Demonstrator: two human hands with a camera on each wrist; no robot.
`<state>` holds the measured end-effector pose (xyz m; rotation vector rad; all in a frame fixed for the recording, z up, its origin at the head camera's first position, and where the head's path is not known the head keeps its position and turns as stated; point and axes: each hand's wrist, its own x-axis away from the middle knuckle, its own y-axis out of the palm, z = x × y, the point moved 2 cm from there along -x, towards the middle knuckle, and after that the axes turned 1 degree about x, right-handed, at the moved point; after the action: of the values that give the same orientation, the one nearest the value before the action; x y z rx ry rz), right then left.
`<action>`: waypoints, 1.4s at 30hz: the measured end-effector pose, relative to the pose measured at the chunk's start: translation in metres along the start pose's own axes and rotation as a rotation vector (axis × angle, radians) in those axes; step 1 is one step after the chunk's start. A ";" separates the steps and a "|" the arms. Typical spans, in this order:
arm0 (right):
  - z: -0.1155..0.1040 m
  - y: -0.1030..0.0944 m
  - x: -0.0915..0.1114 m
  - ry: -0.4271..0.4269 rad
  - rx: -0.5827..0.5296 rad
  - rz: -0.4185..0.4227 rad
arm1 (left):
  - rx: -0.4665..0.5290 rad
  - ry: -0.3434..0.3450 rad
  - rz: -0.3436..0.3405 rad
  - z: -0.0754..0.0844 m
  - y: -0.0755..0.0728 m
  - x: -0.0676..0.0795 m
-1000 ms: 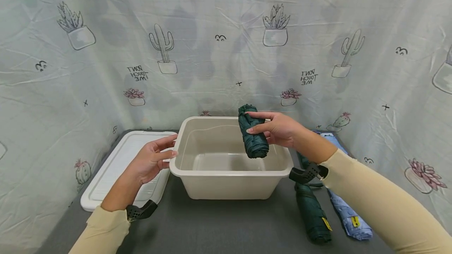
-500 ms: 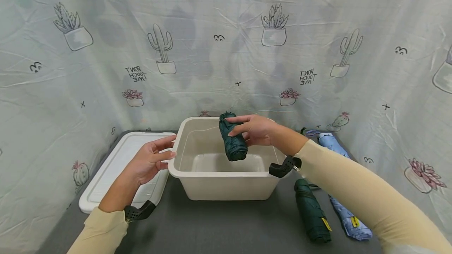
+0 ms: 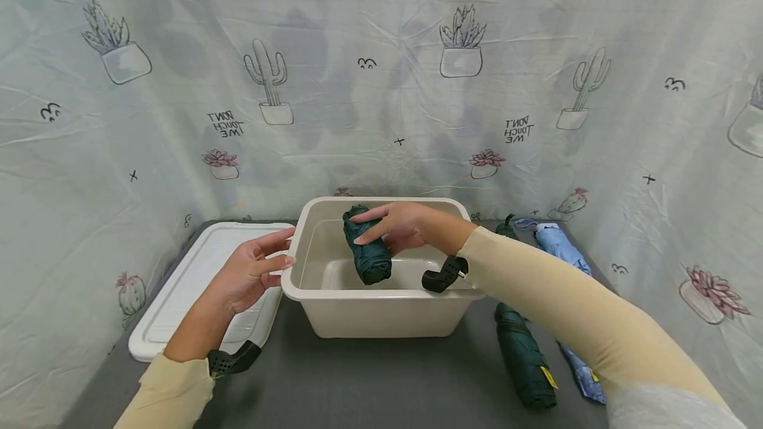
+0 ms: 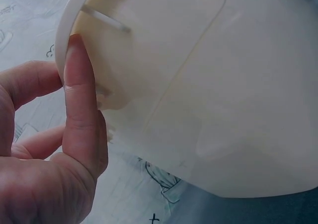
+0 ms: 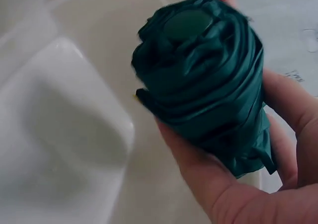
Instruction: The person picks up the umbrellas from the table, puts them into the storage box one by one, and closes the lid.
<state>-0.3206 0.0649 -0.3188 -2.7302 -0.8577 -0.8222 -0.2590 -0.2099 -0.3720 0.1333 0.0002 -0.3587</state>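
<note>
My right hand (image 3: 401,225) holds a rolled dark green umbrella (image 3: 371,260), tilted, within the mouth of the beige plastic bin (image 3: 387,315). Thumb and fingers lie along its sides; in the right wrist view the round end of the umbrella (image 5: 198,85) faces the camera, over the pale bin floor (image 5: 74,134). At the bin's left side, my left hand (image 3: 253,271) touches the rim with extended fingertips. Close up in the left wrist view, one of its fingers (image 4: 79,95) lies against the outer wall, just under the lip (image 4: 67,20).
A white lid (image 3: 197,283) lies left of the bin on the grey table (image 3: 381,382). To the right are another green umbrella (image 3: 524,363) and blue rolled umbrellas (image 3: 560,243), partly hidden by the right sleeve. A printed curtain (image 3: 369,104) hangs behind.
My right hand has carried the green umbrella leftward and lower, from the bin's right side toward its left half. The left hand stays at the rim.
</note>
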 end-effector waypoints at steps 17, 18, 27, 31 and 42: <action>0.005 0.020 -0.041 0.096 0.107 -0.126 | 0.017 0.001 0.006 0.000 -0.004 0.001; 0.006 0.021 -0.043 0.102 0.114 -0.126 | 0.016 0.003 0.007 -0.001 -0.004 0.001; 0.022 0.033 -0.064 0.138 0.167 -0.152 | 0.032 0.013 -0.005 -0.002 -0.003 0.001; 0.029 0.036 -0.070 0.137 0.196 -0.142 | 0.025 0.006 0.004 -0.003 -0.001 0.002; 0.028 0.037 -0.069 0.136 0.241 -0.182 | 0.015 -0.002 0.022 -0.003 -0.002 0.003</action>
<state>-0.3344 0.0100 -0.3799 -2.3871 -1.1086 -0.8631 -0.2566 -0.2130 -0.3758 0.1479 -0.0062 -0.3371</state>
